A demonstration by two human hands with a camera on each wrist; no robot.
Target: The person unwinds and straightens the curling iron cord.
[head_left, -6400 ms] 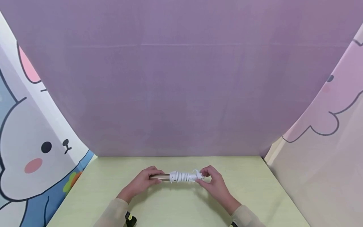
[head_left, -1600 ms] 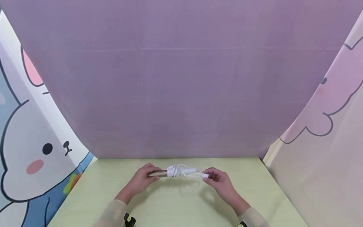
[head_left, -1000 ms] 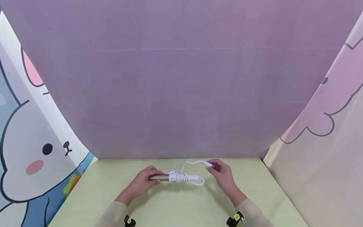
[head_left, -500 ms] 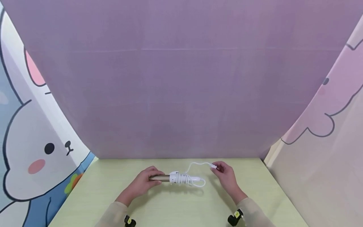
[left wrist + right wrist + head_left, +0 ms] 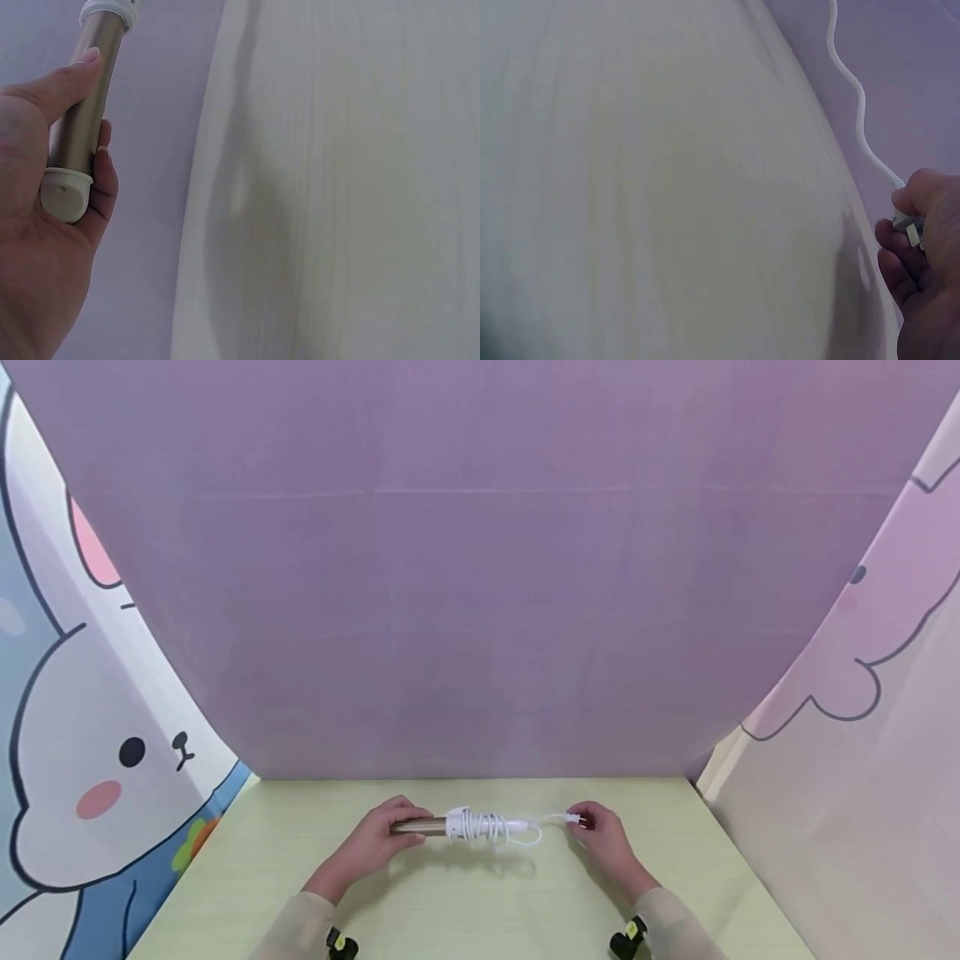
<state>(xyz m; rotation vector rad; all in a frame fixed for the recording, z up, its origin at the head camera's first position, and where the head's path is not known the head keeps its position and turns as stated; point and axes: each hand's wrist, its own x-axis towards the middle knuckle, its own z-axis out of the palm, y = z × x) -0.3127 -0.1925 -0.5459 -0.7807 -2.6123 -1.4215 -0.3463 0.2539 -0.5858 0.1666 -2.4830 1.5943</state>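
A curling iron with a gold-brown barrel and white handle is held level above the table in the head view. Its white cord is wound several times around the handle, with a loose loop near the handle's end. My left hand grips the barrel, thumb along one side; the left wrist view shows the barrel's pale end cap by the palm. With thumb and fingers my right hand pinches the plug. In the right wrist view the plug's prongs show between the fingers, and the cord trails away from it.
Below both hands lies a pale yellow-green table. A purple cloth hangs behind it, and cartoon-printed panels flank the sides. Black camera mounts are worn at both wrists.
The right hand has drawn the plug away from the handle to the right, then lowered it slightly. Cord windings have become looser. The left hand keeps its hold on the curling iron.
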